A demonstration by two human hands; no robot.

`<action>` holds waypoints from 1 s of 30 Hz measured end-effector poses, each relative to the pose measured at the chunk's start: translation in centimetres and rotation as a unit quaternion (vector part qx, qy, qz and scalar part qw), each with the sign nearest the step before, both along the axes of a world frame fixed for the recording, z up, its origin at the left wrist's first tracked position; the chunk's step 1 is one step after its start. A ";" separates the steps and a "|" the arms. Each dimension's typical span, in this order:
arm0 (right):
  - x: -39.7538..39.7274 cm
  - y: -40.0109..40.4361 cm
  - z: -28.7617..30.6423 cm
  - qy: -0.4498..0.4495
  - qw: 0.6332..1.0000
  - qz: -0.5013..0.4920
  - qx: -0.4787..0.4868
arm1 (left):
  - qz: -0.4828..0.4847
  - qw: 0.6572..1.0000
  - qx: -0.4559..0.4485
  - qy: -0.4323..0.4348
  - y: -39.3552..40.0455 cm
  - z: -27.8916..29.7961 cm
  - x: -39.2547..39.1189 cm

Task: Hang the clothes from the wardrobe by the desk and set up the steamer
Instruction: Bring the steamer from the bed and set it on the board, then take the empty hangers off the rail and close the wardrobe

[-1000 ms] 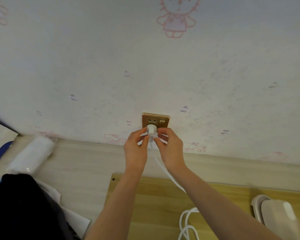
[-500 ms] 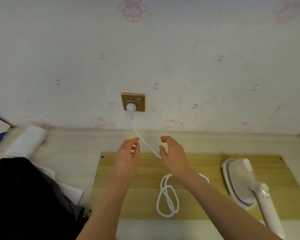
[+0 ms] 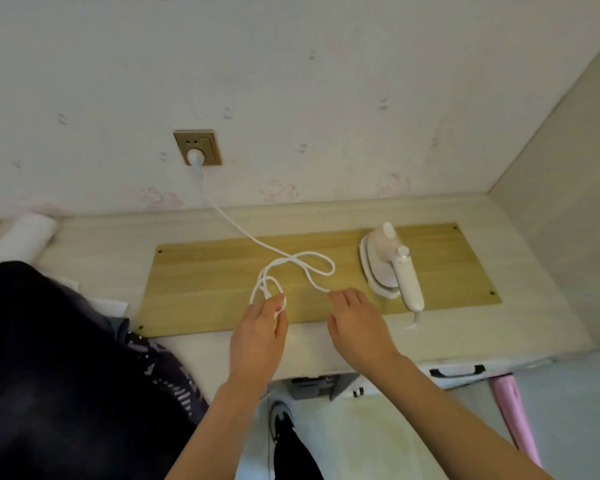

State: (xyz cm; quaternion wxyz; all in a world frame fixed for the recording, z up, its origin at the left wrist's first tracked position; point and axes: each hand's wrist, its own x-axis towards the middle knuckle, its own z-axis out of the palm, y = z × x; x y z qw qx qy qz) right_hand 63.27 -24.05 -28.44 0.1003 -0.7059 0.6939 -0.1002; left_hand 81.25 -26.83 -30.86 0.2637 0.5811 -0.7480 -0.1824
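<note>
Steamer (image 3: 392,268) cord (image 3: 293,263) under both hands

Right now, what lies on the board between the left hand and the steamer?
Head view: loops of white cord and the right hand lie between the left hand and the steamer on the board.

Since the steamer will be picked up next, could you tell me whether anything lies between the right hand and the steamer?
Nothing solid does. The right hand hovers just left of the steamer, with only bare wooden board between them. The white cord loops left of the hand and touches its fingertips, away from that path.
</note>
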 end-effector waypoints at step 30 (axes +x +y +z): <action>-0.8 39.3 -1.0 -0.018 0.954 -0.283 0.096 | -0.318 0.941 -0.059 -0.100 29.0 -0.8 -3.6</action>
